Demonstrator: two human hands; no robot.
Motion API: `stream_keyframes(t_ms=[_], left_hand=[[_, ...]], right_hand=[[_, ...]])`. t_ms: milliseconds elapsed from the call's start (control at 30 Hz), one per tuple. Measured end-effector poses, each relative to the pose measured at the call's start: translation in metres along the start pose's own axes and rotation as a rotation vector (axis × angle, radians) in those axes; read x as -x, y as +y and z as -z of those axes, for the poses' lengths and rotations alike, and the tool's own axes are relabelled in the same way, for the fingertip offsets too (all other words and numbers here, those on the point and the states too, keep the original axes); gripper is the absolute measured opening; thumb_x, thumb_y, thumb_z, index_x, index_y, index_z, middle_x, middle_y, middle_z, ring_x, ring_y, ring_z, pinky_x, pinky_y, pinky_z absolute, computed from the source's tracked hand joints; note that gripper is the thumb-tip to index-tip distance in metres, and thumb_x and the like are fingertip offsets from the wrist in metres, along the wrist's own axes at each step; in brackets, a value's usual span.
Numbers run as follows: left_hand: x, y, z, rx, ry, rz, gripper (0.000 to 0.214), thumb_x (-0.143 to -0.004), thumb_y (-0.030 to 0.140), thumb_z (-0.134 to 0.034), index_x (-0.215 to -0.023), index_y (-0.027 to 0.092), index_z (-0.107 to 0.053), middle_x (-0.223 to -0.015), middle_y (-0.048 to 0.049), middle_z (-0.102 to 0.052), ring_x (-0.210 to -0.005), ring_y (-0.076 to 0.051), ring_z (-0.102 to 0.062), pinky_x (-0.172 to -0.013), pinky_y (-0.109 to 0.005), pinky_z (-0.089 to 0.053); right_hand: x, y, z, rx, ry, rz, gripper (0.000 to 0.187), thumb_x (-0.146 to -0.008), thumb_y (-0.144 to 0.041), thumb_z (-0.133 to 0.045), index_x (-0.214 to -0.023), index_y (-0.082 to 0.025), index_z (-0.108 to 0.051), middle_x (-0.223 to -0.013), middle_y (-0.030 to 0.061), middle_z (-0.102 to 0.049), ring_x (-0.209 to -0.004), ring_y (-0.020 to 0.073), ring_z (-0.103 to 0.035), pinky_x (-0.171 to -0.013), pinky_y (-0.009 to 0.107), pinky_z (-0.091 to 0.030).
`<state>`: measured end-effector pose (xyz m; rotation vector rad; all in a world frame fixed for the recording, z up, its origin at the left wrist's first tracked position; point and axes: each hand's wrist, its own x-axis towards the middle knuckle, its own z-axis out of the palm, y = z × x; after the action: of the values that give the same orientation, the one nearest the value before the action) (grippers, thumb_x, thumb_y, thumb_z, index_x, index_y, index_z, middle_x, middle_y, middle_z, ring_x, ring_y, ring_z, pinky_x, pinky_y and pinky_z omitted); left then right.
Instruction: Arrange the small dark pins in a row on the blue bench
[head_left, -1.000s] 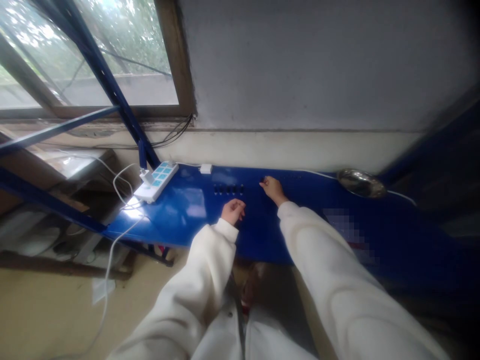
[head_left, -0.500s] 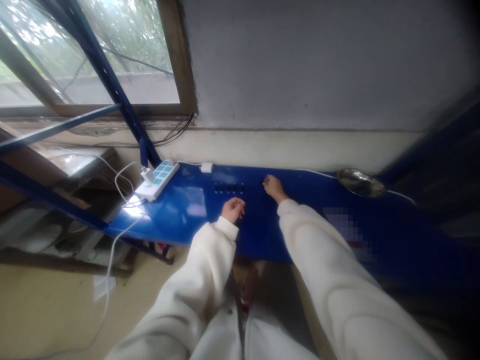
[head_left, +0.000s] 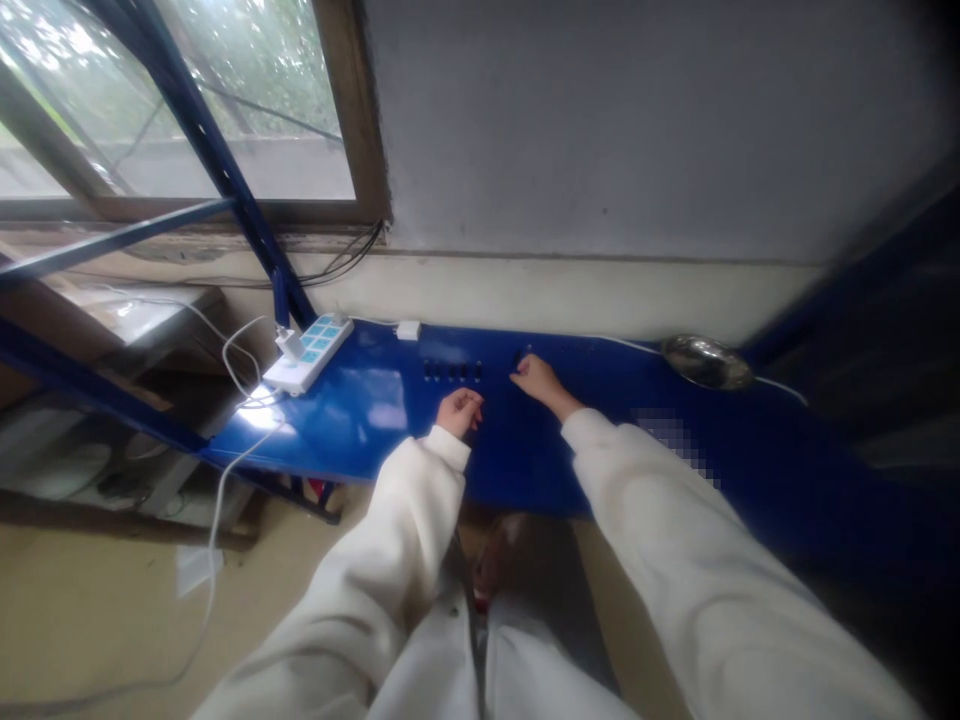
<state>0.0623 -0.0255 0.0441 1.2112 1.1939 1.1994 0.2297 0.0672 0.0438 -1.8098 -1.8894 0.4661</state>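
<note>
Both my arms, in white sleeves, reach out over a blue table [head_left: 375, 420]. My left hand [head_left: 459, 411] rests on the tabletop with its fingers curled in; I cannot see whether anything is inside. Just beyond it stands a row of several small dark objects [head_left: 452, 371]. My right hand [head_left: 534, 379] lies further back, fingers bent and pinched toward one more small dark object [head_left: 517, 356] at its fingertips. What these fingers hold, if anything, is too small to name.
A white power strip [head_left: 307, 353] with blue sockets and white cables lies on the table's left end. A white adapter [head_left: 408, 330] sits by the wall. A metal bowl [head_left: 705, 361] stands at the back right. Blue shelf struts and a window fill the left.
My right hand has shifted slightly left, closer to the row of dark objects. The left hand stays curled in place. The view has drifted a little.
</note>
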Motion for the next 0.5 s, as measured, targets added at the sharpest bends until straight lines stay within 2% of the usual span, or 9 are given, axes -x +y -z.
stream_keyframes(t_ms=[100, 167, 500], left_hand=[[-0.001, -0.002, 0.001, 0.003, 0.021, -0.019, 0.010, -0.069, 0.022, -0.049, -0.068, 0.012, -0.051, -0.041, 0.0049, -0.049, -0.030, -0.005, -0.042, -0.033, -0.016, -0.032], [-0.001, -0.003, 0.002, 0.004, 0.035, -0.028, 0.010, -0.069, 0.022, -0.048, -0.067, 0.012, -0.051, -0.041, 0.0049, -0.049, -0.030, -0.004, -0.041, -0.033, -0.016, -0.032], [0.000, 0.001, 0.001, 0.023, 0.046, -0.016, 0.009, -0.067, 0.020, -0.048, -0.066, 0.012, -0.051, -0.039, 0.0055, -0.048, -0.029, -0.005, -0.040, -0.032, -0.016, -0.032]], right_hand=[[0.017, -0.022, -0.011, -0.045, -0.081, 0.139, 0.020, -0.067, -0.026, -0.060, -0.083, -0.017, -0.053, -0.074, 0.0018, -0.059, -0.066, 0.0111, -0.054, -0.061, 0.022, -0.040], [0.022, -0.034, -0.020, -0.042, -0.096, 0.166, 0.022, -0.067, -0.027, -0.060, -0.085, -0.016, -0.054, -0.074, 0.0023, -0.060, -0.067, 0.0113, -0.055, -0.061, 0.022, -0.041], [0.014, -0.049, -0.041, 0.002, -0.014, 0.087, 0.022, -0.067, -0.034, -0.059, -0.082, -0.018, -0.058, -0.079, 0.0040, -0.062, -0.072, 0.0141, -0.057, -0.060, 0.023, -0.040]])
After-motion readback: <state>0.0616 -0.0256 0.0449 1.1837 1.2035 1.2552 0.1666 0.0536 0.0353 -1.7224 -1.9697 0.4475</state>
